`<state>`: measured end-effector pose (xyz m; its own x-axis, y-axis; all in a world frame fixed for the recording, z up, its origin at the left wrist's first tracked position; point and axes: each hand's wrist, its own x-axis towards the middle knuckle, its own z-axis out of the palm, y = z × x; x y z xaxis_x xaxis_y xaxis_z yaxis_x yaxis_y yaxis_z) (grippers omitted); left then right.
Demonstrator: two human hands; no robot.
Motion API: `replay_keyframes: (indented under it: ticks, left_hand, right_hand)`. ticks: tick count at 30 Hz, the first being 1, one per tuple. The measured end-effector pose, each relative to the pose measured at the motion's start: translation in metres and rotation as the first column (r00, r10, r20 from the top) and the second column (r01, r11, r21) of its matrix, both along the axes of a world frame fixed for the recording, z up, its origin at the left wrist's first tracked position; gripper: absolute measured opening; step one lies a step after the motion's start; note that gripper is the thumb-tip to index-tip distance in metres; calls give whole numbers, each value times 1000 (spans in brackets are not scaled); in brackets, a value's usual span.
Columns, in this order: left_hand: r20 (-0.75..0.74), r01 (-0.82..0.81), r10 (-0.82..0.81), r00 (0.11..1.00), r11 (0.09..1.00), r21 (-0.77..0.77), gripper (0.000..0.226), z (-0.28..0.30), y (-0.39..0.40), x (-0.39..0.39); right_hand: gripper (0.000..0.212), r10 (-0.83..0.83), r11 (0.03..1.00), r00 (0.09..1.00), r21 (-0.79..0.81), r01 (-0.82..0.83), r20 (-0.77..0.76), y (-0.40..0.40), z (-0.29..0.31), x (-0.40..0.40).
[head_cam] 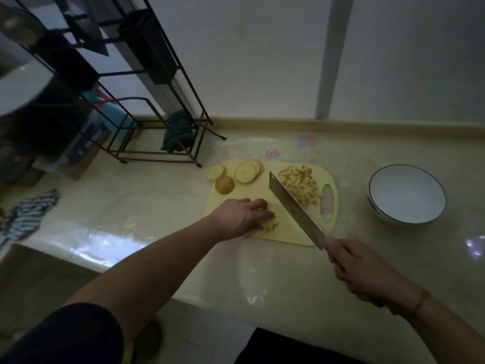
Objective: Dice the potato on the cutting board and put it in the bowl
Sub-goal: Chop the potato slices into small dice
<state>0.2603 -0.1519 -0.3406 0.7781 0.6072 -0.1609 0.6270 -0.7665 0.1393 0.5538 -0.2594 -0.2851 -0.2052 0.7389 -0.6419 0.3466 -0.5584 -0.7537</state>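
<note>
Head view: one cutting board [265, 190] near the counter's [367, 271] front edge carries one diced potato pile [301, 186]; left hand [242, 215] presses potato strips [269, 224], right hand [359, 269] grips one knife [294, 208]; one bowl [406, 194] stands well right.

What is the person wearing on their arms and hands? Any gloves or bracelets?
No gloves: both hands are bare. The left hand comes from a bare forearm, with a dark short sleeve ending above the elbow. The right hand has a thin reddish band around its wrist, like a string bracelet. No rings or watch can be made out in this dim light.
</note>
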Motion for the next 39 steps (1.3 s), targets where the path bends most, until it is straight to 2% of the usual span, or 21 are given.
replay_keyframes:
  ticks: [3,6,8,10,13,15,18,22,25,27,33,39]
  left_hand:
    - [40,-103,102,994,995,12,44,-8,-13,-4]
    - [64,-295,295,953,956,-9,47,-11,-23,-4]
    - [63,-510,512,857,859,-46,45,-8,-27,2]
    - [52,-685,693,719,720,-116,46,-4,-32,13]
    - [33,-776,802,597,587,-231,58,0,-37,29]
    - [10,-774,802,597,579,-256,69,3,-38,31]
    - [-38,-789,795,606,594,-157,78,6,-40,17]
    - [-7,-799,830,557,534,-276,63,3,-40,5]
    - [42,-767,818,574,554,-324,49,3,-35,9]
    - [53,-742,797,602,582,-332,47,3,-33,15]
    - [41,-723,758,651,635,-272,52,0,-31,20]
    - [107,-709,746,657,660,-248,68,-1,-35,10]
  right_hand:
    - [48,-1,1000,1000,7,1,13,1,-4,-4]
    - [49,0,1000,1000,16,-1,21,2,-4,-9]
    - [51,1,999,999,41,-3,41,3,-4,-14]
    - [52,-4,998,998,70,0,55,3,-5,-20]
    - [53,-6,997,999,75,2,52,3,-5,-30]
    - [54,5,997,998,81,-10,62,4,-6,-35]
    - [51,14,994,995,107,-25,99,6,-6,-40]
    - [55,36,988,982,140,-63,185,7,-8,-47]
    - [60,84,978,964,167,-128,251,7,-7,-53]
    - [55,108,977,964,151,-148,241,5,-4,-58]
    - [50,181,960,938,155,-233,294,9,-2,-59]
    - [49,121,978,965,140,-156,232,6,-2,-53]
